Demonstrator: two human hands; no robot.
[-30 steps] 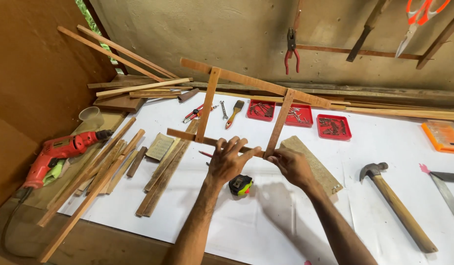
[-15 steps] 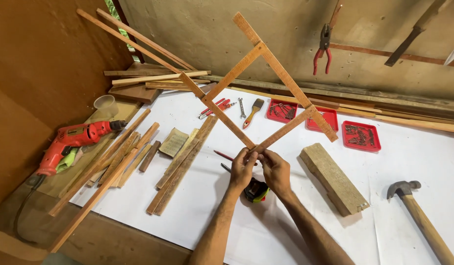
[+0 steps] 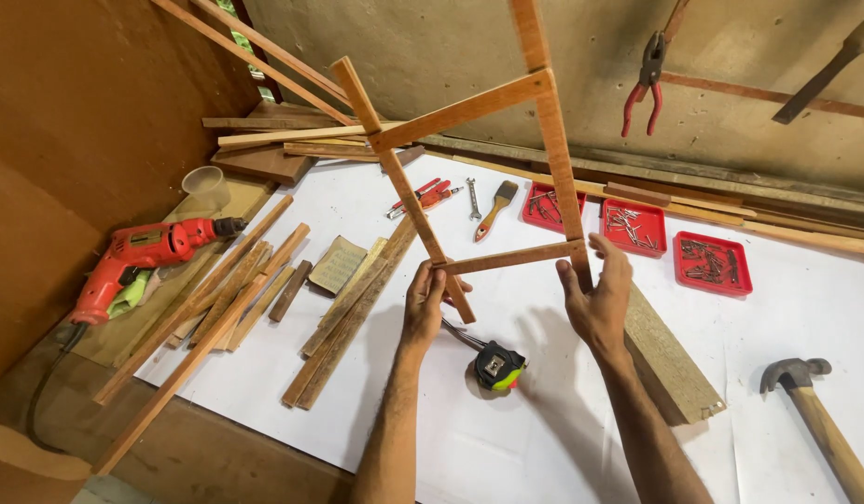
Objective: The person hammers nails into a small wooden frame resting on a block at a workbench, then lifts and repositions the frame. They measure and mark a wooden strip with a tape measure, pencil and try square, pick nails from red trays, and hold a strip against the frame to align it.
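A frame of thin wooden slats (image 3: 469, 107), two long strips joined by two crosspieces, stands raised off the white-covered bench. My left hand (image 3: 423, 303) grips the lower end of the left strip where the bottom crosspiece meets it. My right hand (image 3: 595, 299) holds the lower end of the right strip. The frame's top runs out of view. Below my hands a black and green tape measure (image 3: 499, 366) lies on the sheet.
Loose wooden slats (image 3: 348, 313) and a red power drill (image 3: 143, 257) lie at left. A wood block (image 3: 670, 359) and a hammer (image 3: 819, 420) lie at right. Three red trays of nails (image 3: 712, 263), a brush (image 3: 493, 210) and hanging pliers (image 3: 645, 79) sit behind.
The frame went from lying tilted on the bench to being lifted and turned upright. My hands shifted from one crosspiece to the lower ends of the two long strips.
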